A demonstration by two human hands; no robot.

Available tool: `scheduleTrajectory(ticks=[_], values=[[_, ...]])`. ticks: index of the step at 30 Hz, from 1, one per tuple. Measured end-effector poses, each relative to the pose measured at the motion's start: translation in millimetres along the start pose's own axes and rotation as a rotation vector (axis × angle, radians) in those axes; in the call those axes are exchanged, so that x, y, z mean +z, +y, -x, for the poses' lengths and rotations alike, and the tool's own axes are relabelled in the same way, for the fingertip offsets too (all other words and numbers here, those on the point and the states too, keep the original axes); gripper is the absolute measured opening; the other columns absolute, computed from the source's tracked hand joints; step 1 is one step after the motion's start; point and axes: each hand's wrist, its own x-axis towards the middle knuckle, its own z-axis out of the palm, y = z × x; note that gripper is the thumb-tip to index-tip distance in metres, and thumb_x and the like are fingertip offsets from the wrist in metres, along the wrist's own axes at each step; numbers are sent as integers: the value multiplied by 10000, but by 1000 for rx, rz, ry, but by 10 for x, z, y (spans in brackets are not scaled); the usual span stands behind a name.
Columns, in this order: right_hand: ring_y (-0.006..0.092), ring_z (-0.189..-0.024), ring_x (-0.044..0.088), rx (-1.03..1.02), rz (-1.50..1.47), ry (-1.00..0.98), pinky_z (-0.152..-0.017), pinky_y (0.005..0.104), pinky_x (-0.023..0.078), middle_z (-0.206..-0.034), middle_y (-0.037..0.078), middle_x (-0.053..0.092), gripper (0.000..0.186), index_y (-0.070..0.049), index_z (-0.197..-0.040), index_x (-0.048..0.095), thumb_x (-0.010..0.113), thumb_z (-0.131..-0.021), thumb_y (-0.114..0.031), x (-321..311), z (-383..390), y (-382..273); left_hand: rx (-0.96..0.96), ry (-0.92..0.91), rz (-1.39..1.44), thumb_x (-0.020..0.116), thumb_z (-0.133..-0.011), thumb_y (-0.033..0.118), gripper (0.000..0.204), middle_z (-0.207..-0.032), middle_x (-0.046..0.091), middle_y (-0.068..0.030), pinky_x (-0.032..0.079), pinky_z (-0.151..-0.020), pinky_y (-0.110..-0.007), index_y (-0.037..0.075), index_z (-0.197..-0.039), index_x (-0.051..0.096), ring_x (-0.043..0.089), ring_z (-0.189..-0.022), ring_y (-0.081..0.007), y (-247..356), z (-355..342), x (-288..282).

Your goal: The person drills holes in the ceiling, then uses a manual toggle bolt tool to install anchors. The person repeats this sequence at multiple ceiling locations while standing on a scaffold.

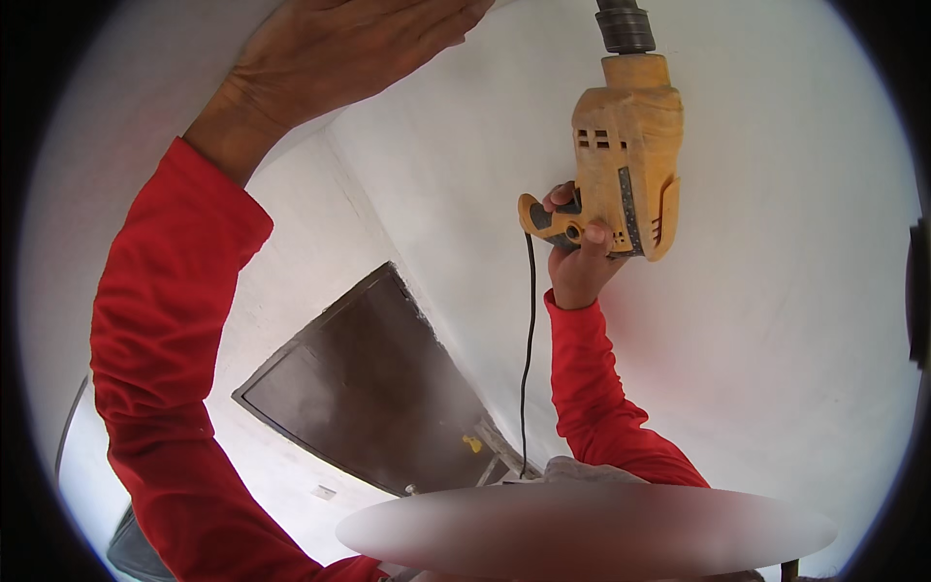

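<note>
My right hand (pixel 582 262) grips the handle of a dusty yellow power drill (pixel 630 136), which points toward the top edge, with a dark cylindrical front part (pixel 624 24) running out of frame. A thin black cord (pixel 529 349) hangs from the handle. My left hand (pixel 359 44) is raised at the top left, fingers stretched out along or near the white surface; I cannot tell whether it touches. Its fingertips are partly cut off by the frame. Both my arms are in red sleeves.
Pale walls (pixel 776 291) surround me. A dark brown door (pixel 359 369) with a rough edge and a small yellow patch is behind, with a small pale plate (pixel 324 492) beside it. A dark object (pixel 136 543) sits at the lower left. A blurred oval covers the bottom middle.
</note>
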Motion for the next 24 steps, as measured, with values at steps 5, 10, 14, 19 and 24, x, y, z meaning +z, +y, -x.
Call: scheduleTrajectory(ticks=[5, 10, 14, 19, 24], values=[[228, -720, 626, -15, 74, -12, -641, 379, 550, -822, 90, 612, 526, -23, -1196, 498, 767, -868, -334, 11, -39, 61, -29, 67, 75, 591, -999, 363, 338, -1485, 588, 27, 271, -1246, -387, 174, -1264, 684, 494, -1405, -91, -7, -25, 161], [224, -717, 619, 84, -178, -41, -640, 382, 547, -817, 82, 605, 508, -19, -1175, 508, 761, -874, -339, 19, -98, 95, -35, 23, 122, 598, -996, 352, 337, -1473, 599, 20, 279, -1248, -380, 158, -1255, 691, 496, -1405, -94, -12, -16, 163], [225, -767, 601, 27, -18, 0, -682, 378, 526, -886, 80, 613, 535, -26, -1199, 517, 729, -891, -407, 13, -68, 84, -54, 14, 169, 599, -996, 341, 345, -1475, 598, 12, 275, -1253, -389, 147, -1268, 687, 493, -1411, -103, 7, -37, 133], [169, -907, 405, 137, 69, -167, -841, 315, 395, -1027, -5, 487, 583, -150, -1288, 532, 525, -959, -632, -43, -45, 48, -8, -107, 149, 594, -997, 325, 350, -1477, 596, 2, 258, -1263, -397, 134, -1277, 683, 481, -1424, -109, -57, -56, -23], [214, -719, 608, 48, -70, -18, -646, 383, 530, -804, 77, 582, 515, -19, -1136, 516, 789, -847, -346, 13, -48, 30, -43, -2, 154, 588, -999, 323, 351, -1480, 593, 2, 251, -1266, -396, 133, -1279, 681, 474, -1428, -105, -11, -103, 79]])
